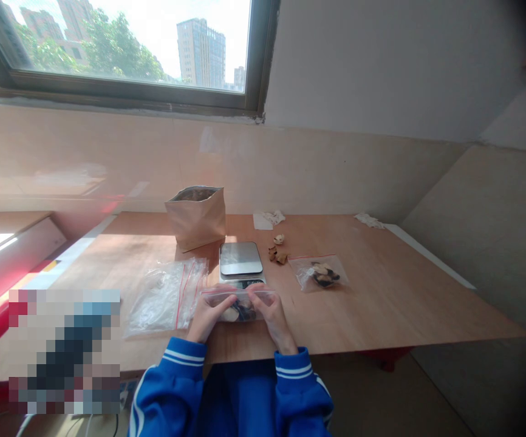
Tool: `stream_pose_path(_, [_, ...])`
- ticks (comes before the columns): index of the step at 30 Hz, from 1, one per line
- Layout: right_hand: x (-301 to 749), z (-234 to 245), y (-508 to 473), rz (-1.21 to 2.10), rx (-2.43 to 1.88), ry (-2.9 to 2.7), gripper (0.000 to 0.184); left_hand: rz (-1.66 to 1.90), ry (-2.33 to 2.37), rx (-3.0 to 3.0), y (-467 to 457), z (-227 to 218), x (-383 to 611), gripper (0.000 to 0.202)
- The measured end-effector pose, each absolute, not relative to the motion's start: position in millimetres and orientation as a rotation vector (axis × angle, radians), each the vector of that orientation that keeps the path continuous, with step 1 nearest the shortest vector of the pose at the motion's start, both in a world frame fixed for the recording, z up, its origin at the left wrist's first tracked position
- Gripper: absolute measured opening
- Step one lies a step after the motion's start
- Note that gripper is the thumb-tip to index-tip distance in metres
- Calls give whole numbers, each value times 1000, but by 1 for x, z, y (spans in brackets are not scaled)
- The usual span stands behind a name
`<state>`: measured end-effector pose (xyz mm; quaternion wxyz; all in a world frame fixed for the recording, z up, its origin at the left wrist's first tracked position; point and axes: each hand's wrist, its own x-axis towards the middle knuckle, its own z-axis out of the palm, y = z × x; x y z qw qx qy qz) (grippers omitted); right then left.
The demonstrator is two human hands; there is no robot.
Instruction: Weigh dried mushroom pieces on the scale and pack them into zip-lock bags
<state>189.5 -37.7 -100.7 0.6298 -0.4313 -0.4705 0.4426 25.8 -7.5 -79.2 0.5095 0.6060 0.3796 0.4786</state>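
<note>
Between my hands, at the table's front edge, is a clear zip-lock bag (243,311) with dark and pale dried pieces inside. My left hand (209,314) pinches its top edge at the left. The fingers of my right hand (268,308) close on the same edge further right. Just beyond the bag stands a kitchen scale (240,259) with a bare metal plate; its display is partly covered by the hands. Left of my left hand lies a pile of flat clear zip-lock bags (156,300) with red seal lines.
An open brown paper pouch (197,223) stands behind the scale. Brown dried pieces (278,255) and a pale piece (279,239) lie to its right. Further right rests another filled zip-lock bag (322,274). Crumpled white tissues (274,216) lie along the wooden table's (404,291) back.
</note>
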Motion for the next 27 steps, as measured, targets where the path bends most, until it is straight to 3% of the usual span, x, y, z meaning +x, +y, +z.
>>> stream_pose_path(5, [186, -102, -36, 1077, -943, -1124, 20, 1134, 894, 1535, -9, -78, 26, 20])
stream_pose_path(27, [163, -99, -34, 734, -1011, -1105, 11, 1159, 875, 1423, -10, -79, 30, 20])
